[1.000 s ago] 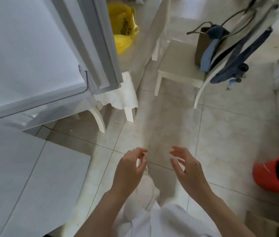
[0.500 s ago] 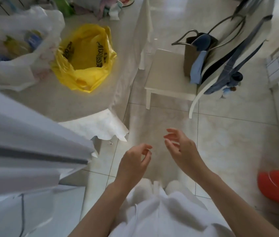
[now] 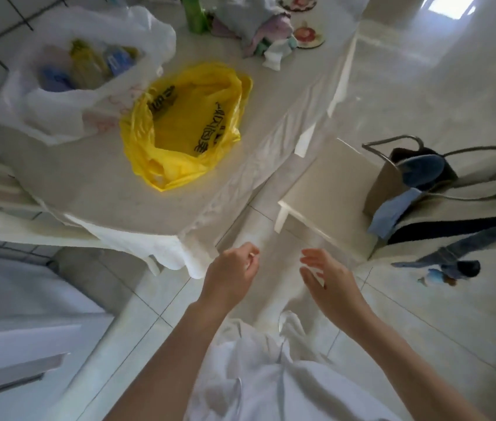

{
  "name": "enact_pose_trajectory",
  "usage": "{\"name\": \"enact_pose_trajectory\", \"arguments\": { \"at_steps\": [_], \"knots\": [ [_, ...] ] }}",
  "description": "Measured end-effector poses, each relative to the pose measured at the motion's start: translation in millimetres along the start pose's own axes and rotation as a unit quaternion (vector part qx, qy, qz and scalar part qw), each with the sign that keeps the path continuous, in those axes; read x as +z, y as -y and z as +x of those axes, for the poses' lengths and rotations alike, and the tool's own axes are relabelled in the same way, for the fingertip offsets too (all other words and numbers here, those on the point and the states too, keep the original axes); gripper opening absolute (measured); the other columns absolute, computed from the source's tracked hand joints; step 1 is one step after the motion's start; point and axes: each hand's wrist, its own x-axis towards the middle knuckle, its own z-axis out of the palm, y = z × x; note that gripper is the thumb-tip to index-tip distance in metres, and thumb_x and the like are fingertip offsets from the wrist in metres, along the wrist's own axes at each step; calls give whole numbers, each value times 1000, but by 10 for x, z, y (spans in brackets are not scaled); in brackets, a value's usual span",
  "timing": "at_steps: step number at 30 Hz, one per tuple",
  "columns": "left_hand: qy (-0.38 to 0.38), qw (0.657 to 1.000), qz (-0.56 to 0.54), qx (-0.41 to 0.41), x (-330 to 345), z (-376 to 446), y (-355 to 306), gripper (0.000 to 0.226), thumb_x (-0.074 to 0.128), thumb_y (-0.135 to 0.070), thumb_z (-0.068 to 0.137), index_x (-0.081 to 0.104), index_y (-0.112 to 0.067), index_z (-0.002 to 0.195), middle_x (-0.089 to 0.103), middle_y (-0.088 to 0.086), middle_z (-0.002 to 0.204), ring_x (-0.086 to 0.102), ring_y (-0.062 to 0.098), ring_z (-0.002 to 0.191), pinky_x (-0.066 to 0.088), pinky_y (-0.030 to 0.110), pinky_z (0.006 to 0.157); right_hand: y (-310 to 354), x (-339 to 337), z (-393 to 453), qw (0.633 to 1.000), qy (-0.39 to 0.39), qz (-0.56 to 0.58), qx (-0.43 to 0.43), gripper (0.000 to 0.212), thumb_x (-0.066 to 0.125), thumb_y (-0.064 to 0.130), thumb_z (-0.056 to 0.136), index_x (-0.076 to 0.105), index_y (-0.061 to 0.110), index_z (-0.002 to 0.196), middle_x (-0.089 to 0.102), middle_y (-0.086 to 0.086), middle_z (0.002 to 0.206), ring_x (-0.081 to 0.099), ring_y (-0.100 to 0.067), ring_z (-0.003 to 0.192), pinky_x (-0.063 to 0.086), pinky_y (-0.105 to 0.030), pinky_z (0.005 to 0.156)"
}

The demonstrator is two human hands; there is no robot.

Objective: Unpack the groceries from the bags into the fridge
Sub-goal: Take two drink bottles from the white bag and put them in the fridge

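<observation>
Two bags wait on the worktop (image 3: 113,196) ahead-left; my left hand (image 3: 231,273), loosely curled and empty, hangs nearer the yellow bag (image 3: 179,126) than my spread right hand (image 3: 328,281).

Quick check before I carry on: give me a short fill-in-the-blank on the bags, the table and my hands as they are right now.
1. The bag nearer the hands is the ____ bag.
2. The white bag sits on the ____.
3. Both the left hand and the right hand hold ____.
4. The chair seat carries a brown ____.

Missing words: yellow; table; nothing; bag
</observation>
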Motion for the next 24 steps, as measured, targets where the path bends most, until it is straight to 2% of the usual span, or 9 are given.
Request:
{"name": "enact_pose_trajectory", "arguments": {
  "at_steps": [3,6,10,12,15,20,24],
  "knots": [
    [-22,998,12,-56,-9,235,-118,19,51,-28,96,65,-21,107,72,-2,92,67,17,84,54,35,74,-44,-226,417,997,56,-34,-49,30,55,22,94,53,16,124,60,4,117,56,-6,107,46,-25,94],
    [-45,993,3,-110,-57,404,-138,19,52,-27,95,66,-22,106,73,-2,95,67,18,86,54,34,74,-51,-350,838,990,87,-51,-95,29,56,23,93,54,18,122,62,4,117,59,-10,108,49,-34,95],
    [-68,983,2,-169,-182,594,-37,18,52,-27,94,65,-22,107,72,-2,94,66,21,87,54,38,77,121,-419,1400,981,117,-69,-141,29,56,21,93,55,14,121,65,1,115,59,-10,104,43,-24,89],
    [-91,978,-4,-190,-254,706,61,16,53,-26,93,65,-23,103,72,-3,92,66,21,86,54,39,77,237,-391,1679,977,129,-66,-155,28,58,21,92,55,11,118,66,-2,113,62,-15,104,47,-29,90],
    [-123,969,-8,-214,-438,945,206,15,54,-25,93,65,-22,103,72,-3,92,66,20,86,54,35,75,480,-322,2118,972,135,-58,-183,29,58,20,91,57,8,117,67,-6,110,63,-20,104,50,-38,90],
    [-173,959,-33,-223,-836,1370,476,15,56,-24,93,66,-20,104,72,1,90,66,22,84,54,37,74,953,-222,2745,955,150,-68,-247,29,57,17,92,55,10,120,65,-3,114,61,-16,108,49,-36,93],
    [-221,949,-35,-224,-1251,1769,735,16,58,-22,91,65,-23,104,71,0,88,65,20,81,54,37,70,1382,-61,3327,945,159,-76,-275,29,61,15,90,58,6,118,67,-6,112,63,-20,104,52,-35,88]
  ]
}}
